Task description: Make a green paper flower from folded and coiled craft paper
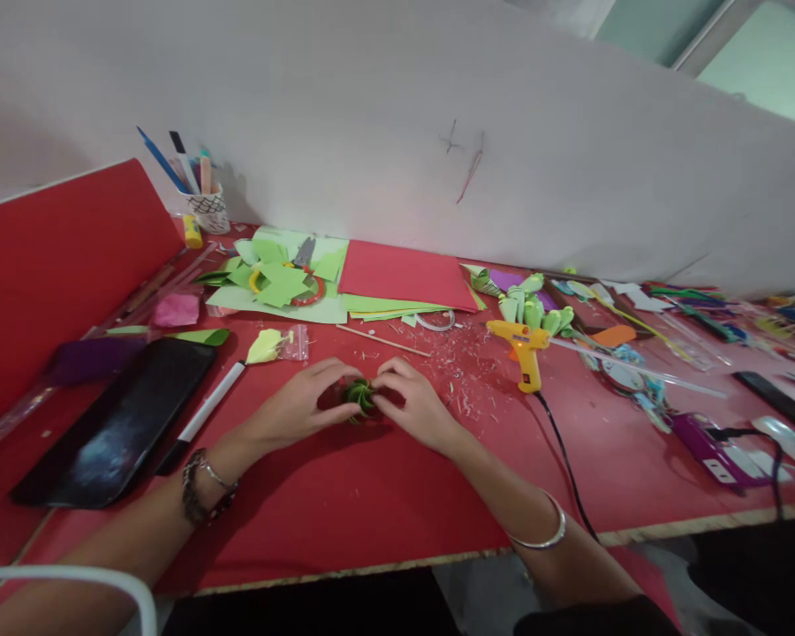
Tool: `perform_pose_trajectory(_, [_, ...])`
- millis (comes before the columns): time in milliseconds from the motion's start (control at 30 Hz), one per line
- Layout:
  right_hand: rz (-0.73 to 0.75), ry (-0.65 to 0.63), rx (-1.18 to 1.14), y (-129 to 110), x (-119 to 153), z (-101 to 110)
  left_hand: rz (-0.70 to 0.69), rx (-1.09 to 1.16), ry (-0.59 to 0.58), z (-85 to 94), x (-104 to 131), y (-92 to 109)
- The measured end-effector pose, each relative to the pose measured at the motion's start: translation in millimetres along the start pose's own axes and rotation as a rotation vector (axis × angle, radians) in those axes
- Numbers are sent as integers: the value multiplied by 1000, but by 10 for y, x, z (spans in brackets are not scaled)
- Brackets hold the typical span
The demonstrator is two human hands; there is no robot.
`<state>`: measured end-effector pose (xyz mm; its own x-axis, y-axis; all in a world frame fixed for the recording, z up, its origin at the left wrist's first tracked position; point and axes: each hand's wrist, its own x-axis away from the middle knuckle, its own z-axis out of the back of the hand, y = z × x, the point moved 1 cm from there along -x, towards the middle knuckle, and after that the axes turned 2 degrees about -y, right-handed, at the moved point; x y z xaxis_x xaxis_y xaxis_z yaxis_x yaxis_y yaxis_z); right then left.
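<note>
A small green coiled paper piece (359,398) with curled strips sits between my two hands, just above the red table (344,508). My left hand (313,396) is curved round its left side, thumb below and fingers above. From the right, my right hand (412,399) pinches its edge with thumb and fingertips. Part of the paper piece is hidden by the fingers. Left of my left hand lie a white marker (210,404) with a black cap and a yellow-green paper shape (265,346) beside a small clear bag.
A yellow glue gun (528,353) with its cord lies right of my hands, near scattered scraps. Behind are green paper cutouts (282,284), scissors (305,253) and red paper sheets (404,276). A black phone (123,424) lies left; a purple power strip (715,450) lies right.
</note>
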<state>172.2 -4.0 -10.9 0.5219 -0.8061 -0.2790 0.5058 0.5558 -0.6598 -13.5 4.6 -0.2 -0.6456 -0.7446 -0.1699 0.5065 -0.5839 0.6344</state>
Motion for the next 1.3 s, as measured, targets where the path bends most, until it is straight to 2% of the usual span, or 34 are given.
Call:
perform_pose_trajectory(167, [-31, 11, -3, -2, 2, -8, 28, 27, -88, -64, 15, -6])
perform_pose_trajectory(400, [-34, -5, -45, -32, -7, -23, 51, 26, -114, -128, -7, -14])
perform_pose_trajectory(633, [-32, 2, -50, -44, -6, -20, 23, 8, -53, -116, -8, -14])
perform_pose_trajectory(833, [-41, -22, -19, -49, -10, -35, -1, 5, -50, -150, -25, -17])
perform_pose_trajectory(1167, [-72, 9, -43, -59, 0, -43, -10, -40, -11, -155, -16, -26])
perform_pose_trajectory(1300, [-34, -14, -18, -45, -4, -41, -23, -45, 23, -161, -13, -33])
